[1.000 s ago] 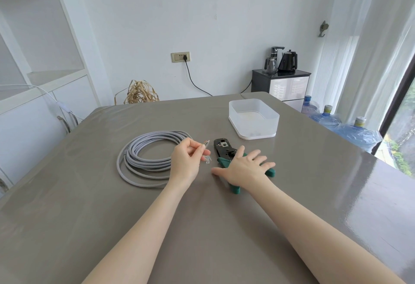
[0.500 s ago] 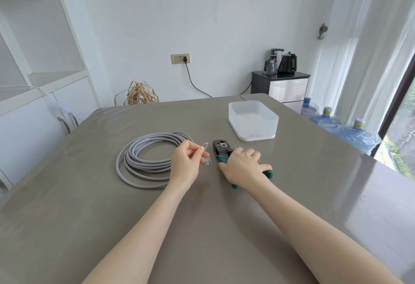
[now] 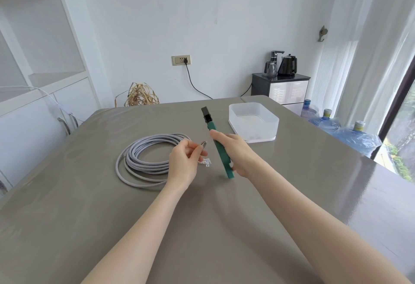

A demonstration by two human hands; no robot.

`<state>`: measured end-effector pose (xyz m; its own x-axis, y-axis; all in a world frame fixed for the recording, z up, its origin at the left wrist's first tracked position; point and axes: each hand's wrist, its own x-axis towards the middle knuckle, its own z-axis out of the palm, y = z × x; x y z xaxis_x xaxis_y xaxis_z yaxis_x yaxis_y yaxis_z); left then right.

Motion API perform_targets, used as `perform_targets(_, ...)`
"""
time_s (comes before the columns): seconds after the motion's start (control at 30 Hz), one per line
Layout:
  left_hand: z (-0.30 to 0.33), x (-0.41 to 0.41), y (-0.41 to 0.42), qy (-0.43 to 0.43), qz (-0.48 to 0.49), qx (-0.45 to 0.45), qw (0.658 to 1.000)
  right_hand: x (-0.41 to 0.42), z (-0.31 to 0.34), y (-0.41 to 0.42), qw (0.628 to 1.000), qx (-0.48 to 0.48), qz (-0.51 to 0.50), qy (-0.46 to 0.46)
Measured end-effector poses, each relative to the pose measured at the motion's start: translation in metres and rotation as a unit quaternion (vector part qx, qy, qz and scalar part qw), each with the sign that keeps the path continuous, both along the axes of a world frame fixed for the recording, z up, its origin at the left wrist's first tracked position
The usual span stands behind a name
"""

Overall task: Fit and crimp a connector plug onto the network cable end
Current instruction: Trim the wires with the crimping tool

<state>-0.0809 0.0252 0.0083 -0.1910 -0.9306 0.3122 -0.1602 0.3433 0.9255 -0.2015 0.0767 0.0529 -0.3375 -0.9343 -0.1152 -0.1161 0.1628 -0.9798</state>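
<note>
The left hand (image 3: pixel 183 163) pinches the cable end (image 3: pixel 203 143) beside the plug (image 3: pixel 207 162) lying on the tabletop (image 3: pixel 202 216), while the right hand (image 3: pixel 235 151) grips the crimper (image 3: pixel 216 144), head up toward 12 o'clock. This looks like tool pickup; next, the plug must go onto the end before crimping. The coil (image 3: pixel 146 160) lies at 9 o'clock, a white tray (image 3: pixel 253 124) at 1 o'clock, a kettle (image 3: pixel 288 64) by the far wall.

A smooth grey-brown desk (image 3: pixel 292 205) with rounded corners carries the things. On its left part lies a coil of grey network cable (image 3: pixel 143 160), looped flat in several turns. Just right of the coil, a small clear connector plug (image 3: pixel 206 162) rests on the surface. Farther back and to the right stands a white translucent rectangular tub (image 3: pixel 253 122), well apart from the coil. The desk's glossy top reflects window light along its right side.
</note>
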Motion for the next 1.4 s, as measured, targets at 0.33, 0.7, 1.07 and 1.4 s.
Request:
perform_targets(0.33,0.009,0.004,-0.001,-0.017,-0.012,-0.029,0.999,-0.017,0.002,0.002,0.987,0.029,0.065,-0.146)
perform_targets(0.7,0.022,0.000,0.010,-0.091,0.002,-0.102,0.991,-0.020,0.009,0.006,0.989,0.082,0.121,-0.015)
perform_targets(1.07,0.026,0.001,0.009,-0.110,0.018,-0.111,0.988,-0.022,0.012,0.010,0.982,0.116,0.145,0.043)
perform_targets(1.4,0.028,0.000,0.011,-0.127,0.009,-0.094,0.987,-0.013,0.001,0.005,0.980,0.113,0.091,0.138)
